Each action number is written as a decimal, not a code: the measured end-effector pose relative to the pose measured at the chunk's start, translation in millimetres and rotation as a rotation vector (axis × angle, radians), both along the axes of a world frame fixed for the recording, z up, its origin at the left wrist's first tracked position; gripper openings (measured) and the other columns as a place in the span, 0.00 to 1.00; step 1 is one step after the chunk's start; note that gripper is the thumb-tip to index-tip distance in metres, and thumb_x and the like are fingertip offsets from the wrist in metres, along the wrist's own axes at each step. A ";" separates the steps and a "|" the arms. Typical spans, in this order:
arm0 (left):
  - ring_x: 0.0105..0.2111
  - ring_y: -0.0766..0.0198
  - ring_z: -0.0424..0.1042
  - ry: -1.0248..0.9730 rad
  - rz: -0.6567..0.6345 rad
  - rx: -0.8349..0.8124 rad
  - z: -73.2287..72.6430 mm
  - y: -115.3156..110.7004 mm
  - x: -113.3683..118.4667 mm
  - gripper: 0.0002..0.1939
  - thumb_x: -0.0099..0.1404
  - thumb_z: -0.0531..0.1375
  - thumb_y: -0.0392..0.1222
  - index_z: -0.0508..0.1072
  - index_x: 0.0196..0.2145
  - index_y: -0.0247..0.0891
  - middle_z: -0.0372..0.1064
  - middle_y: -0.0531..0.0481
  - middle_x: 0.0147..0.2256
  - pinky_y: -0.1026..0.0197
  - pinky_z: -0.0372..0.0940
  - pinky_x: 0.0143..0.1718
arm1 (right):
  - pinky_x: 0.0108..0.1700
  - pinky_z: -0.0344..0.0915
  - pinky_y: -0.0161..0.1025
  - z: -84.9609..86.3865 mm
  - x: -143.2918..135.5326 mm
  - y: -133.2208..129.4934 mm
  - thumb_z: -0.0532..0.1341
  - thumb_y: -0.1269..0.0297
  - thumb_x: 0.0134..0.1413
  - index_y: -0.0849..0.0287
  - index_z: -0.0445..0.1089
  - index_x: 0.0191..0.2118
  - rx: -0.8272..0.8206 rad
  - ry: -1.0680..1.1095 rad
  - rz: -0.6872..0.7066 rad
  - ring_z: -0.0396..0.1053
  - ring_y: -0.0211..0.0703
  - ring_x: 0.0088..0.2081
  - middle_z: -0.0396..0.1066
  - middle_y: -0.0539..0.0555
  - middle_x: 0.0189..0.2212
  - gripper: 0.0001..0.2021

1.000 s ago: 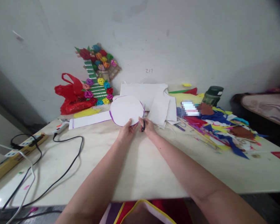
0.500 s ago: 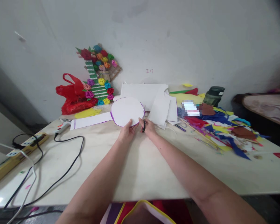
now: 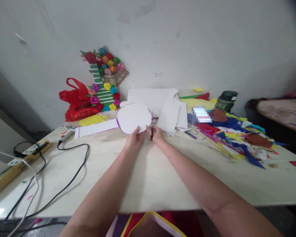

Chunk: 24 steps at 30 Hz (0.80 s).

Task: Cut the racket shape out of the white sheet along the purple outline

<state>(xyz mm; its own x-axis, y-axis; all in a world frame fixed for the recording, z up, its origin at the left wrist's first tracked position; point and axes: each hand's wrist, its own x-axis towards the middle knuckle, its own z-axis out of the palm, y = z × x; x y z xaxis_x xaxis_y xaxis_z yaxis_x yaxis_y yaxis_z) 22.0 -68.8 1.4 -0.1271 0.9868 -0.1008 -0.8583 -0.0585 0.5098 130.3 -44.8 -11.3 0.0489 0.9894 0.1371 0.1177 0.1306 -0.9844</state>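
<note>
My left hand (image 3: 135, 138) grips the lower edge of a white round cardboard piece (image 3: 134, 118), its thumb on top and its fingers underneath. A purple line runs along the rim of the round piece, and a long white strip (image 3: 98, 128) reaches out from its left side. Black-handled scissors (image 3: 152, 133) sit in my right hand (image 3: 158, 135), fingers closed round the handles. Their blades point away from me at the round piece's right edge. Whether the blades are parted is too small to tell.
White cardboard sheets (image 3: 169, 115) lie behind. Coloured scraps (image 3: 246, 135), a dark green bottle (image 3: 225, 101), a phone (image 3: 201, 114) and a pen (image 3: 191, 135) are on the right. At left are a power strip (image 3: 27, 158), black cable (image 3: 85, 158), red bag (image 3: 76, 98) and paper-flower guitar (image 3: 97, 77).
Both hands stay almost in place. The scissors and the round piece have shifted very slightly.
</note>
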 end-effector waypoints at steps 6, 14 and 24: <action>0.33 0.61 0.74 -0.013 -0.006 -0.039 1.4 -1.0 -0.8 0.23 0.58 0.55 0.26 0.63 0.51 0.37 0.69 0.42 0.44 0.61 0.72 0.34 | 0.12 0.55 0.30 3.6 0.0 -3.9 0.62 0.48 0.36 0.58 0.59 0.20 -0.015 0.028 -0.007 0.57 0.33 0.14 0.56 0.45 0.11 0.18; 0.32 0.62 0.73 -0.008 0.004 -0.053 1.5 0.2 -3.8 0.20 0.59 0.54 0.26 0.64 0.50 0.36 0.69 0.42 0.45 0.61 0.72 0.32 | 0.11 0.55 0.29 2.2 -2.1 -2.1 0.62 0.50 0.37 0.58 0.57 0.18 0.028 0.073 0.003 0.54 0.30 0.12 0.53 0.43 0.09 0.19; 0.37 0.58 0.73 0.004 -0.002 -0.008 -1.4 -0.1 -8.6 0.26 0.56 0.56 0.25 0.62 0.52 0.39 0.69 0.43 0.46 0.59 0.71 0.37 | 0.11 0.49 0.26 5.8 20.6 -3.8 0.55 0.42 0.45 0.61 0.64 0.33 -0.077 0.199 0.227 0.65 0.34 0.18 0.65 0.50 0.18 0.23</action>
<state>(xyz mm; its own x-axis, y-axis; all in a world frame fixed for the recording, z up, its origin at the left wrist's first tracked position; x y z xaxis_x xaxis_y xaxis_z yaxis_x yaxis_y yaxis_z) 13.4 -68.9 -0.1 -0.1251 0.9862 -0.1086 -0.8566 -0.0521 0.5134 150.8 -48.6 -5.4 -0.1563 0.9852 0.0709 -0.1016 0.0554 -0.9933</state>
